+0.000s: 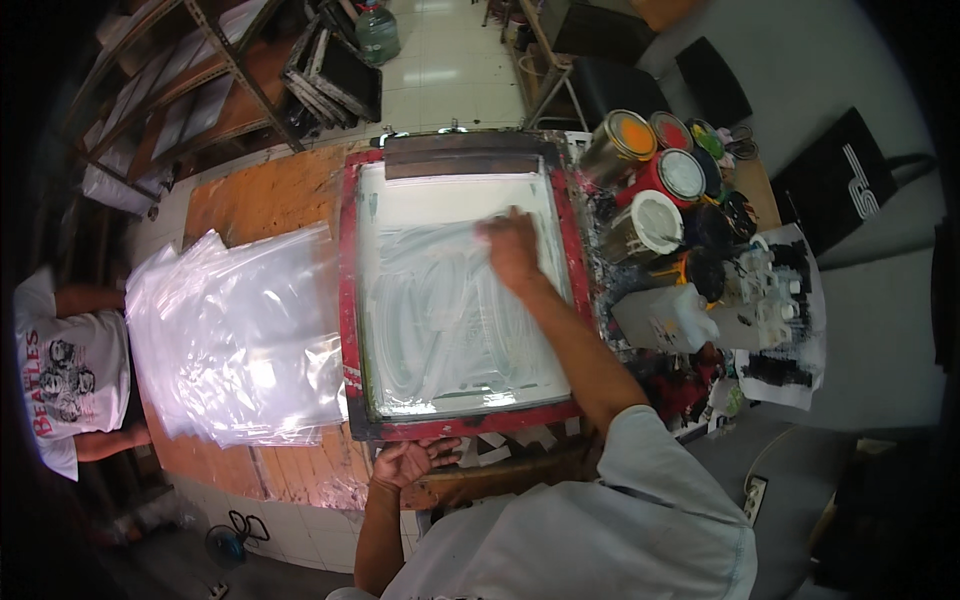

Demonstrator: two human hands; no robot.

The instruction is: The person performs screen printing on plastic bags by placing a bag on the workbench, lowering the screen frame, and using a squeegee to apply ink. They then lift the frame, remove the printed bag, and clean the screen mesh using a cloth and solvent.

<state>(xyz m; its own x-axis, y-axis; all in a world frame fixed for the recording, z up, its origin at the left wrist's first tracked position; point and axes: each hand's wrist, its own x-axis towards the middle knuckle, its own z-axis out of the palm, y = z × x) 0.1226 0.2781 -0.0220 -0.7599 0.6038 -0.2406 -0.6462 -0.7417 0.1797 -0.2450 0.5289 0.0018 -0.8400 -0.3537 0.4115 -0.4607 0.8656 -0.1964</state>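
A screen printing frame (350,300) with red and black edges lies in front of me. Wet, whitish swirls cover most of its pale mesh (450,300). My right hand (513,250) is on the upper right part of the mesh, its fingers bent and slightly blurred. A small pinkish patch shows at its fingertips, too unclear to name. Below the frame's near edge, my left hand (412,463) is palm up with its fingers apart and holds nothing. A dark brown bar (460,157) spans the frame's far end.
Clear plastic sheets (240,340) are piled left on the wooden table (265,210), beside another person (75,370). At right stand open paint cans (630,135), a white tub (656,222) and plastic bottles (665,318). Shelves (215,75) and stacked frames (335,75) stand far left.
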